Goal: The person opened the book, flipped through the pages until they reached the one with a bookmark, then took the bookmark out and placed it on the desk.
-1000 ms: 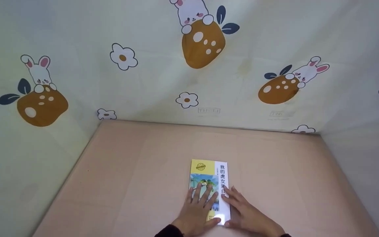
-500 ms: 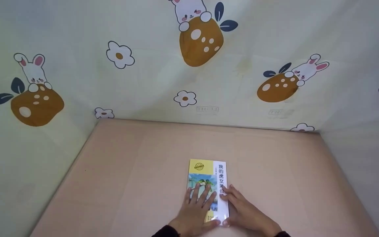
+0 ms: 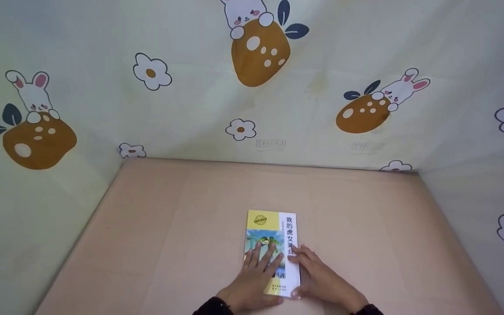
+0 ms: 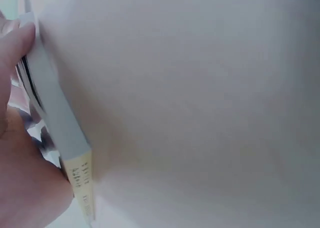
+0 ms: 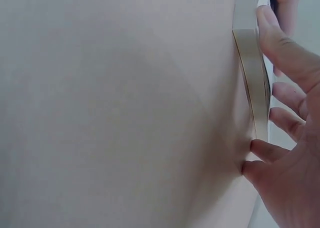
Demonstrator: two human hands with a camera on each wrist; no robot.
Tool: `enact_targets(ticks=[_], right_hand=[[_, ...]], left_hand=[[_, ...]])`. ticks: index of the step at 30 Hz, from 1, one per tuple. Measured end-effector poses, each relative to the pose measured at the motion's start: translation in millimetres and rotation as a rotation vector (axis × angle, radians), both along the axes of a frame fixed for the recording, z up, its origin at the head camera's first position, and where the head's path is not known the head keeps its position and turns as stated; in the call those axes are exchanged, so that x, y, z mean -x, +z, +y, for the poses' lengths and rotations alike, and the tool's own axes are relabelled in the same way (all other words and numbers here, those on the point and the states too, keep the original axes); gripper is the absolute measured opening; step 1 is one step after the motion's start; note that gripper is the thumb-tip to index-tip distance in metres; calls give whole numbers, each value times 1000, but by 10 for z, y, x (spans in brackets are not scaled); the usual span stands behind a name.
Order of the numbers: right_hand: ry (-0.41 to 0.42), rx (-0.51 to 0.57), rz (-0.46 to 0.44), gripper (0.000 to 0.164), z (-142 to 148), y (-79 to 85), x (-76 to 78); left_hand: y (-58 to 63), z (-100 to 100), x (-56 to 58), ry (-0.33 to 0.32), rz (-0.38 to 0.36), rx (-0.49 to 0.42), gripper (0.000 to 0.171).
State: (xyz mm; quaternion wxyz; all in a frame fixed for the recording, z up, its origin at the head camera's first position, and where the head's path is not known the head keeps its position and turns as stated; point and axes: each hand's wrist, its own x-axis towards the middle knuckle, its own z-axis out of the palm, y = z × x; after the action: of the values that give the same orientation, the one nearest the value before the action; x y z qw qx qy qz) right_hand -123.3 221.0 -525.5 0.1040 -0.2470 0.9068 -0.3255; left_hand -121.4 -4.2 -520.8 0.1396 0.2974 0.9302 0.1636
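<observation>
A closed book (image 3: 292, 275) with a yellow, white and blue picture cover lies flat on the table. My left hand (image 3: 250, 282) rests on the cover's lower left, its fingers spread and straight. My right hand (image 3: 326, 278) touches the book's right side, fingertips over the edge and thumb by the lower right corner. In the left wrist view the thumb (image 4: 17, 43) lies against the book's side (image 4: 62, 123). The right wrist view has the right fingers (image 5: 267, 152) along the book's edge (image 5: 255, 73), the lowest ones touching the table.
The tan tabletop (image 3: 169, 227) spreads around the book. Pale cloth walls (image 3: 190, 109) printed with rabbits, fruit and flowers enclose it at the back, left and right. Dark sleeves (image 3: 214, 307) show at the bottom edge.
The whole head view has shifted slightly, with the book and walls appearing a little further left. My left thumb has slid left off the book's lower edge, uncovering print there.
</observation>
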Motion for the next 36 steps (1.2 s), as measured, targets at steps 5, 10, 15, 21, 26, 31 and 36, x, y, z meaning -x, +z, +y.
enact_targets(ticks=[5, 10, 15, 21, 26, 31, 36], right_hand=[[-51, 34, -10, 102, -33, -56, 10], [-111, 80, -52, 122, -50, -85, 5], [-140, 96, -87, 124, -50, -72, 17], [-163, 104, -129, 105, -25, -35, 31], [-146, 88, -164, 92, 24, 6, 57], [-159, 115, -224, 80, 77, 39, 93], [-146, 147, -235, 84, 98, 37, 104]], left_hand=[[31, -38, 17, 19, -84, -118, 93], [52, -80, 57, 14, -145, -215, 96], [84, -106, 115, 30, -221, -271, 96], [113, -124, 158, 34, -305, -296, 87], [124, -102, 146, 18, -266, -245, 91], [140, -106, 141, 29, -283, -272, 89], [152, -155, 177, 34, -340, -328, 88]])
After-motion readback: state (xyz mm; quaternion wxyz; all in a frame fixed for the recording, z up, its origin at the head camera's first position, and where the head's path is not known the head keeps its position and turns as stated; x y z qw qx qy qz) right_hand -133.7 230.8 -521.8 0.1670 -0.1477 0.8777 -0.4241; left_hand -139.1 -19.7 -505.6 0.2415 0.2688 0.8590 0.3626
